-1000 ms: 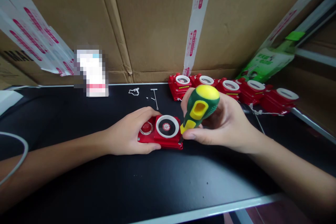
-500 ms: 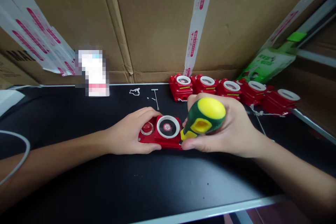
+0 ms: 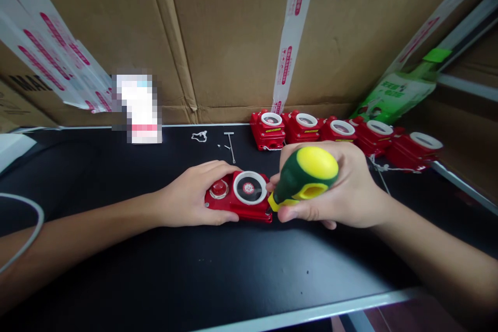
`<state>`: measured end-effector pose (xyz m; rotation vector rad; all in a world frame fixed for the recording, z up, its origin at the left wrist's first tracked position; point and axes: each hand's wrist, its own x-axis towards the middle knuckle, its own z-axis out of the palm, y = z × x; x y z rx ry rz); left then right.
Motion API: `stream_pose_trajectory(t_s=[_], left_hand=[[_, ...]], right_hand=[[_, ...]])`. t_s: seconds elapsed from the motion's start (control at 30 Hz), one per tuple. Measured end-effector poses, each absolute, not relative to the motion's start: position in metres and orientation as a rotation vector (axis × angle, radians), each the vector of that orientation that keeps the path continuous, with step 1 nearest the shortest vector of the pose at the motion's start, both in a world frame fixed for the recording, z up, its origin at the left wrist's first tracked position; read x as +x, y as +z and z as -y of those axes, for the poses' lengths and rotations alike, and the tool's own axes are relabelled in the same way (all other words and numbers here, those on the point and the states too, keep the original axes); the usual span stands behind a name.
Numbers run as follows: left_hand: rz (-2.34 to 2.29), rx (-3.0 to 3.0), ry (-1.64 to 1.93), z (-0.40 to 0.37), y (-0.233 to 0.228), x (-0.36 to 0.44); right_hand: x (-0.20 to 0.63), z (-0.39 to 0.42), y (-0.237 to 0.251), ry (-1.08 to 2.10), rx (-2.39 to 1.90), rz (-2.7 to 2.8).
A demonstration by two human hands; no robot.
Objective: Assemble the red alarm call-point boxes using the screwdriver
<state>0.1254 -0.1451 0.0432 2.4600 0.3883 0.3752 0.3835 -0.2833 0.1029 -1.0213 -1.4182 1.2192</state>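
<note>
A red plastic unit (image 3: pixel 239 198) with a round white-rimmed window and a small red button lies flat on the black table (image 3: pixel 218 270). My left hand (image 3: pixel 190 194) grips its left end, fingers curled over the top edge. My right hand (image 3: pixel 334 187) holds a green and yellow screwdriver (image 3: pixel 305 176) by its fat handle. The screwdriver tilts down to the left, its tip at the unit's front right corner. The shaft is mostly hidden by my fingers.
Several more red units (image 3: pixel 342 132) stand in a row at the back right against cardboard boxes (image 3: pixel 233 36). A small metal T-shaped pin (image 3: pixel 230 144), loose screws and a bit of wire (image 3: pixel 199 136) lie behind the unit. A green packet (image 3: pixel 392 93) leans at the right.
My right hand has turned the screwdriver handle and tipped it lower to the right, while its tip stays at the unit's front right corner. My left hand and the unit have barely moved.
</note>
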Motion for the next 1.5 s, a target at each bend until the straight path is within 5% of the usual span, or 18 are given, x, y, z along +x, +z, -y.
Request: stream_pose_trajectory(t_s=[1.0, 1.5], left_hand=[[-0.381, 2.455, 0.343, 0.145, 0.042, 0.125], [-0.396, 2.426, 0.331, 0.145, 0.043, 0.125]], right_hand=[[0.384, 0.275, 0.110, 0.825, -1.035, 1.725], [0.396, 0.282, 0.115, 1.222, -1.047, 1.670]])
